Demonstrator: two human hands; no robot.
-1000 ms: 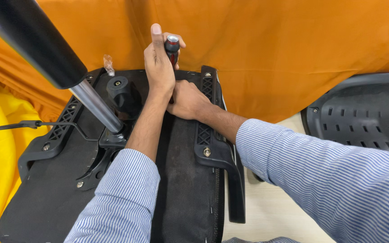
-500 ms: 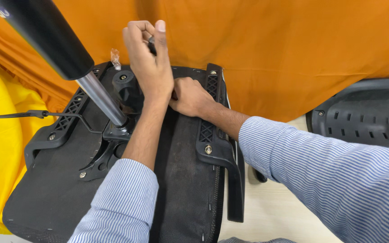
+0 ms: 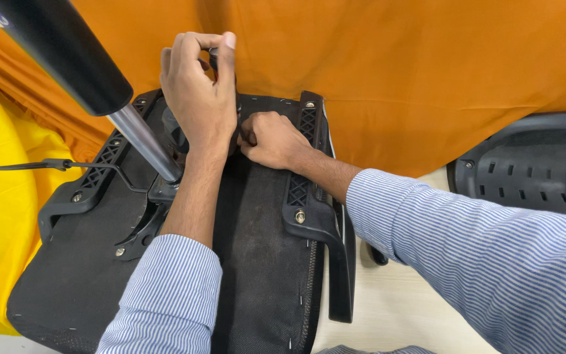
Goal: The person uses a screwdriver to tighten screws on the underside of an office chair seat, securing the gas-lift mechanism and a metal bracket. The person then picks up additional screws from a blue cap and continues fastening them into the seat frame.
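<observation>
The left hand is raised over the upturned chair seat, its grip closed around a dark tool handle that is mostly hidden by the fingers. The right hand rests on the seat just beside it, fingers curled down at the base of the tool; what it pinches I cannot tell. The seat lies bottom up on the pale surface, against an orange cloth. A gas cylinder rises to the left of the hands. A black armrest sits on the right edge of the seat.

Head camera, steeply downward, close.
</observation>
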